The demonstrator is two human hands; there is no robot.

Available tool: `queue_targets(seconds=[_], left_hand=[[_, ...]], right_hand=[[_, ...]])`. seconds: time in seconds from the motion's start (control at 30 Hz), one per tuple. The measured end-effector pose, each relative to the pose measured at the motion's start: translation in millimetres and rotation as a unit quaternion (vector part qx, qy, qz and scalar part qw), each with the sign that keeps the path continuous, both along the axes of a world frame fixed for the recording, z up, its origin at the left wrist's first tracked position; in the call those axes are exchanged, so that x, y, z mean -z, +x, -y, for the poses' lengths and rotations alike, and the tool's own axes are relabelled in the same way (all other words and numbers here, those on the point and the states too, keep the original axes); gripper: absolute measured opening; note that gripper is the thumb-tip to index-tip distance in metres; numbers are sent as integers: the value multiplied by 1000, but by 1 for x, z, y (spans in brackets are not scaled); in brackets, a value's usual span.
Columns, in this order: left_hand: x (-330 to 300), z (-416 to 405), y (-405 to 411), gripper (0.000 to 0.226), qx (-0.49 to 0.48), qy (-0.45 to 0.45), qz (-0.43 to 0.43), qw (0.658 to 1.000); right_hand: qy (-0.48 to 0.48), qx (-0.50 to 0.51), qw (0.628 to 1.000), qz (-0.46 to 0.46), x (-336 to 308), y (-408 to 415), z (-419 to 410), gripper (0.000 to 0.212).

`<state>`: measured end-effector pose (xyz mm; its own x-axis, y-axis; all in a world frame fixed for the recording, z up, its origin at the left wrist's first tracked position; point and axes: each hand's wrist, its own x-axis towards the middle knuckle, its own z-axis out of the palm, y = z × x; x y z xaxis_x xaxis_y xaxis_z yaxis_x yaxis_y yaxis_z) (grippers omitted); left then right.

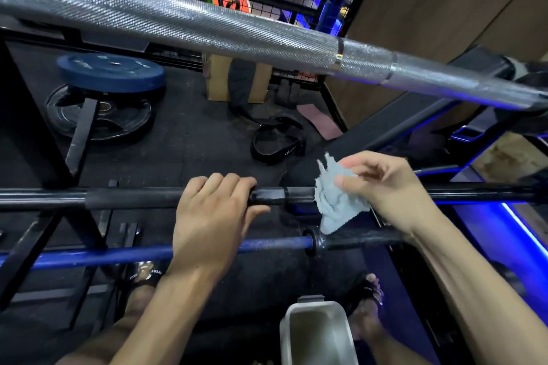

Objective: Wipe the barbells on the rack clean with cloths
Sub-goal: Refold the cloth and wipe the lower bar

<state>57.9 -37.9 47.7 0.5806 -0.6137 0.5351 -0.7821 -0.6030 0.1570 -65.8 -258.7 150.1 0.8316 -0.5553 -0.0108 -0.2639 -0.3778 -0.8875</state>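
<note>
A black barbell (124,197) runs across the middle of the view on the rack. My left hand (213,216) grips its shaft from above, fingers curled over the bar. My right hand (385,187) pinches a light blue cloth (335,201) that hangs against the black barbell just right of its collar. Below it lies a blue barbell (118,256) with a black sleeve (361,238). A knurled silver barbell (178,24) crosses the top of the view, close to the camera.
On the floor lie a blue weight plate (109,71) on a black plate (118,121), a cardboard box (219,77) and a black belt (278,139). A white container (317,332) stands between my sandalled feet. Black rack struts (80,133) stand at left.
</note>
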Motion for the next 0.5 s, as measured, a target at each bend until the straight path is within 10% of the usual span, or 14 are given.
queue_targets(seconds=[0.23,0.5], left_hand=[[0,0,1,46,2,-3,-2,1000],[1,1,3,45,5,-6,6,1000]], right_hand=[[-367,66,926,-65,35,21,6,6],[-393,-9,919,-3,44,41,-41,9]])
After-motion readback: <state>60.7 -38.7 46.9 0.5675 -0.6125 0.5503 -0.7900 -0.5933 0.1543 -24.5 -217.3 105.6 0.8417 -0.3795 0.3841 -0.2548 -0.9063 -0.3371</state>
